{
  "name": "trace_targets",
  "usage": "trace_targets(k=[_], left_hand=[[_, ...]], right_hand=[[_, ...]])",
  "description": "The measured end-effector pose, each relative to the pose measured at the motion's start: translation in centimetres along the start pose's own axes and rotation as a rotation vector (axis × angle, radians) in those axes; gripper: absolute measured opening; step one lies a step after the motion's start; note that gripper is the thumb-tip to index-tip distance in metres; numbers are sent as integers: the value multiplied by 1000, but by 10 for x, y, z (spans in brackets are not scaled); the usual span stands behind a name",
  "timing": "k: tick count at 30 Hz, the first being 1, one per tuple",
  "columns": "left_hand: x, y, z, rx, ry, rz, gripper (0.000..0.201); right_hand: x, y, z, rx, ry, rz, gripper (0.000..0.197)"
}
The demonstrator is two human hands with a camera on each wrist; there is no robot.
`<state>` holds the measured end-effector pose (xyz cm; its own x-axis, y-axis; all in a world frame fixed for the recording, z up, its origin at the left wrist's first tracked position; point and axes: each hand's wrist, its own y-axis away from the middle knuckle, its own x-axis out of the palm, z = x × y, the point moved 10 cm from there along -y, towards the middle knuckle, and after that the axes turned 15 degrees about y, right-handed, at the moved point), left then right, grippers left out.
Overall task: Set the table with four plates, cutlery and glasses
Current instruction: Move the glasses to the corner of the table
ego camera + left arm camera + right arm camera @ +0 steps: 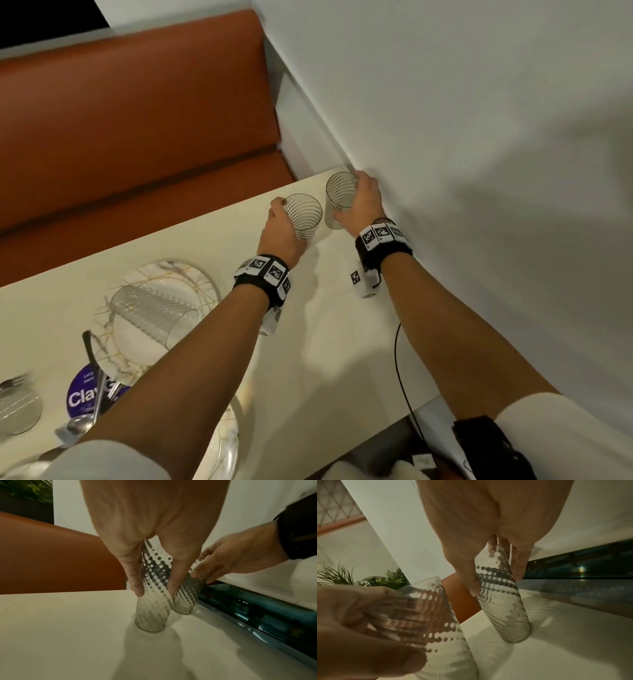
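Our left hand (281, 229) has thumb and fingers curled round the upper wall of a clear ribbed drinking glass (303, 216), and our right hand (363, 202) wraps a second clear ribbed glass (339, 198) the same way, fingers spread down its far side. Both glasses sit at the far corner of the cream table (342, 342), close by the white wall (479, 102), with the orange bench (137, 120) beyond the edge. The left wrist view shows both bases touching the tabletop and the two glasses just beside each other. That closeness is the risk, we judge: shifting either one could knock glass on glass, and the right-hand one has little room before the wall. Each glass stands mouth up, its long axis near vertical, leaning slightly in our grip. Nearer us a third ribbed glass (154, 313) lies on its side on a marbled, gold-veined plate (191, 274), mouth toward our left forearm; it could roll.
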<state>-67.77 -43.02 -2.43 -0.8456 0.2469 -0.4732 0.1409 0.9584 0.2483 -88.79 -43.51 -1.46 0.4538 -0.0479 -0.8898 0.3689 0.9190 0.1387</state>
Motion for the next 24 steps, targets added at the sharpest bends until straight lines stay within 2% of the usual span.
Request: trace_targets(k=[5, 10, 13, 15, 18, 21, 24], left_hand=[[10, -12, -4, 13, 13, -12, 93], [13, -11, -1, -12, 30, 25, 118], [6, -1, 4, -37, -4, 57, 124], [-3, 8, 10, -19, -44, 66, 111], [-26, 29, 19, 54, -123, 73, 74], [-72, 60, 31, 111, -85, -35, 41], [-120, 98, 53, 153, -16, -126, 21]], right_hand=[[-6, -5, 5, -47, 75, -36, 96], [-13, 4, 9, -103, 228, -64, 110], [-21, 16, 12, -89, 287, -97, 103], [-30, 27, 13, -72, 297, -124, 98], [-52, 52, 31, -115, 264, -237, 86], [-64, 87, 62, -186, 226, -348, 73], [-56, 128, 104, -272, 133, -379, 58]])
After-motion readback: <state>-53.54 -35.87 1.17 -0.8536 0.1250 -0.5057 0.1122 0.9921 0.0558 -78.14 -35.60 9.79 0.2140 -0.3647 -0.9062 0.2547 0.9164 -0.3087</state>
